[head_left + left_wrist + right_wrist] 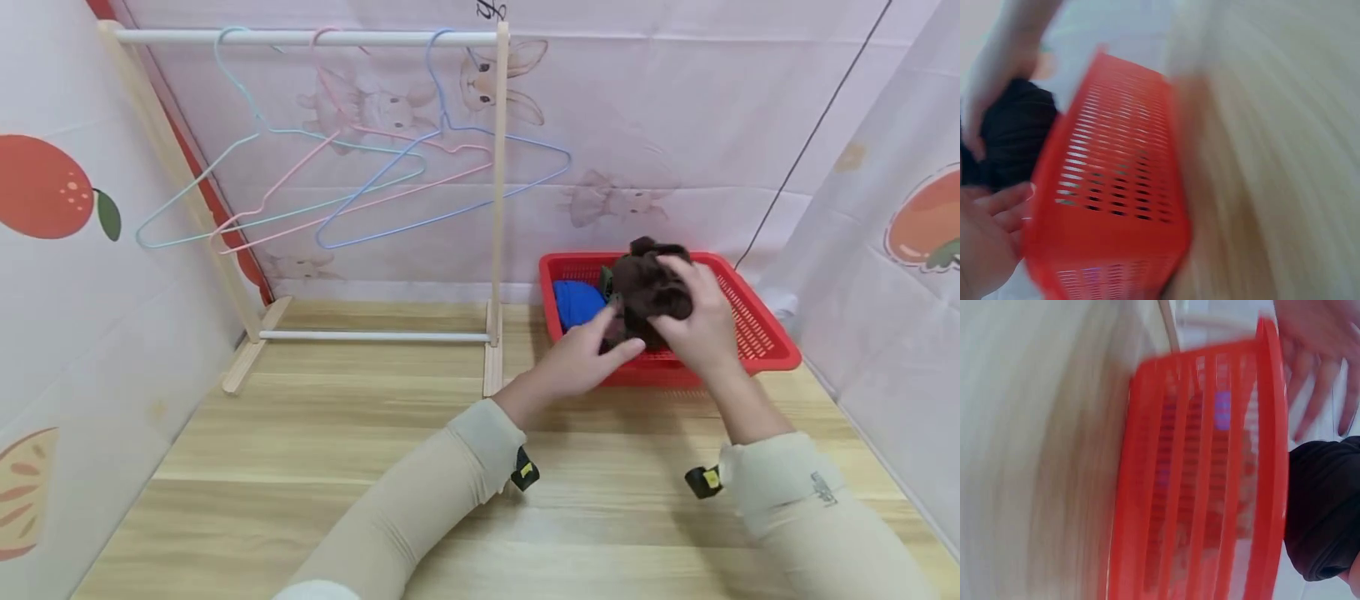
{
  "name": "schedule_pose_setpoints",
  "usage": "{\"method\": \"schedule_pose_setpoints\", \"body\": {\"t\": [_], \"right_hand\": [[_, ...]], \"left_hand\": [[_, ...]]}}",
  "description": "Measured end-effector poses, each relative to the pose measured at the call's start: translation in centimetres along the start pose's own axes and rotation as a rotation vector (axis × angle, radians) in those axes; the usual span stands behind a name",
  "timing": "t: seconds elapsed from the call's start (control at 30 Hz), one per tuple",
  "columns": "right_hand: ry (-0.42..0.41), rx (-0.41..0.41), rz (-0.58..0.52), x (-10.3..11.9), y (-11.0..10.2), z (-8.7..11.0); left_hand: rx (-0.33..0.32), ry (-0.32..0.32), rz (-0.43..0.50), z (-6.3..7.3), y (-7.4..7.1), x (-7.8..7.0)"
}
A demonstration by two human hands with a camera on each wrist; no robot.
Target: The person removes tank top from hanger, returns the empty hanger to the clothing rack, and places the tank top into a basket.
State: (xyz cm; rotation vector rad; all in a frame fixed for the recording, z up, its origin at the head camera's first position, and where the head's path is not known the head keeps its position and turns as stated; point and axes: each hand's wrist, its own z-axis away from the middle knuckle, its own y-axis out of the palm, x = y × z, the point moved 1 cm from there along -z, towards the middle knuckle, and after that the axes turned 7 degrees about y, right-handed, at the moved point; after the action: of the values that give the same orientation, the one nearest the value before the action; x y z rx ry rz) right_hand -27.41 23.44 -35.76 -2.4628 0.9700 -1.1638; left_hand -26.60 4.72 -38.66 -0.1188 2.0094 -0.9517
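Over the red basket (759, 364) my right hand (708, 325) grips a bundled dark brown cloth (648, 287), thumb and fingers curled around its side. My left hand (577, 358) reaches over the basket's near rim, close to the lower left of the bundle. In the right wrist view the fingers of the left hand (1319, 356) are extended and apart, beside the dark cloth (1322, 506). A blue cloth (576, 302) lies in the left end of the basket, with a bit of green fabric (606, 281) next to it.
To the left stands a wooden rack (497, 192) with a white top bar (172, 37). On it hang a mint hanger (176, 198), a pink hanger (281, 185) and a blue hanger (420, 223). The wood-grain table (360, 433) meets printed cloth walls (675, 100).
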Motion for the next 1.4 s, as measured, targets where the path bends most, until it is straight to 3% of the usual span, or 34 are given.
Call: {"method": "schedule_pose_setpoints", "body": {"t": [0.1, 0.17, 0.27, 0.37, 0.63, 0.77, 0.87, 1.03, 1.17, 1.27, 1.4], "right_hand": [[0.07, -0.053, 0.046, -2.1, -0.7, -1.4], [0.117, -0.065, 0.076, -3.3, -1.0, -2.1], [0.176, -0.061, 0.13, -5.0, -1.4, -3.1], [0.251, -0.014, 0.207, -6.6, -1.5, -3.9], [0.404, 0.23, 0.392, -10.6, -0.7, -4.9], [0.475, 0.407, 0.456, -12.2, -0.1, -4.5], [0.498, 0.515, 0.482, -12.7, 0.6, -4.4], [0.472, 0.619, 0.535, -12.6, 1.4, -4.6], [0.497, 0.742, 0.458, -12.4, 1.3, -4.7], [0.51, 0.764, 0.42, -12.4, 1.1, -4.7], [0.463, 0.675, 0.458, -12.5, 1.2, -4.7]], "left_hand": [[0.139, -0.047, -0.378, -0.6, 1.5, 0.4], [0.186, -0.051, -0.573, -0.9, 2.4, 0.5], [0.203, -0.044, -0.738, -1.0, 3.4, 0.6], [0.196, -0.014, -0.827, -0.9, 3.7, 0.6], [0.21, -0.004, -0.891, -0.6, 4.1, 0.5], [0.195, 0.009, -0.906, -0.6, 4.3, 0.5], [0.179, 0.012, -0.925, -0.6, 4.2, 0.5], [0.172, 0.006, -0.933, -0.7, 4.0, 0.5], [0.19, -0.014, -0.908, -0.7, 4.0, 0.4], [0.198, -0.019, -0.902, -0.7, 4.0, 0.4], [0.189, -0.01, -0.922, -0.8, 4.1, 0.5]]}}
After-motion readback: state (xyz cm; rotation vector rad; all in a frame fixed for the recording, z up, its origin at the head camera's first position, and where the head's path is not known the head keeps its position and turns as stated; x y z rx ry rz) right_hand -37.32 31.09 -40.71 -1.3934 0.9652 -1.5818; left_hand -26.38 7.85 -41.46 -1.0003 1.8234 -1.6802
